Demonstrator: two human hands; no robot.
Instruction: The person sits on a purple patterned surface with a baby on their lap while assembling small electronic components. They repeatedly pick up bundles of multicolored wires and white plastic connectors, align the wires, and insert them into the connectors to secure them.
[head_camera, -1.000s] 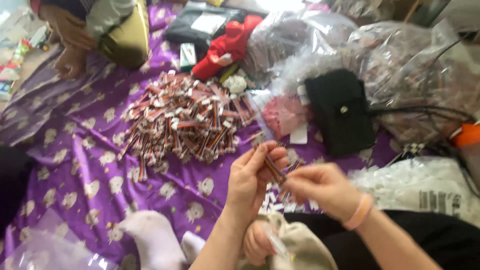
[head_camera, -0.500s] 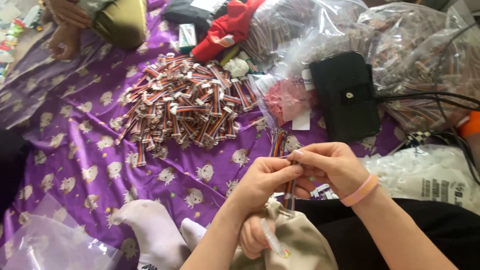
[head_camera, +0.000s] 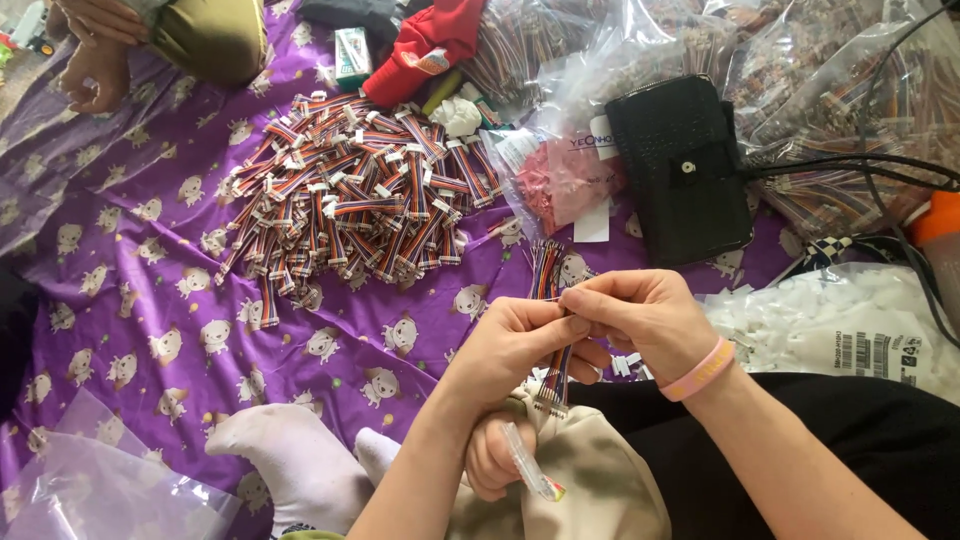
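Purple bedsheet printed with small cartoon animals (head_camera: 150, 280) covers the floor, with a crumpled clear plastic bag (head_camera: 90, 480) at seven o'clock and a white-socked foot (head_camera: 280, 455) beside it. Toward eleven o'clock lies a heap of short rainbow ribbon cables with white end connectors (head_camera: 350, 200). At the centre the left hand (head_camera: 510, 345) is closed in a pinch on a single rainbow ribbon cable (head_camera: 552, 330), which stands upright — its upper end fans out at twelve o'clock above the knuckles, its white connector hangs at six o'clock below. The right hand (head_camera: 645, 320), a pink silicone band on its wrist (head_camera: 700, 368), meets it fingertip to fingertip, also pinched shut on that cable. A black textured wallet (head_camera: 680, 165) sits at one o'clock, with a clear bag of white connector parts (head_camera: 850, 330) at three o'clock. Judging by the grip, one cable is being checked or straightened; the next move seems to call for a steady hold near the connector — a tug could bend the wires.
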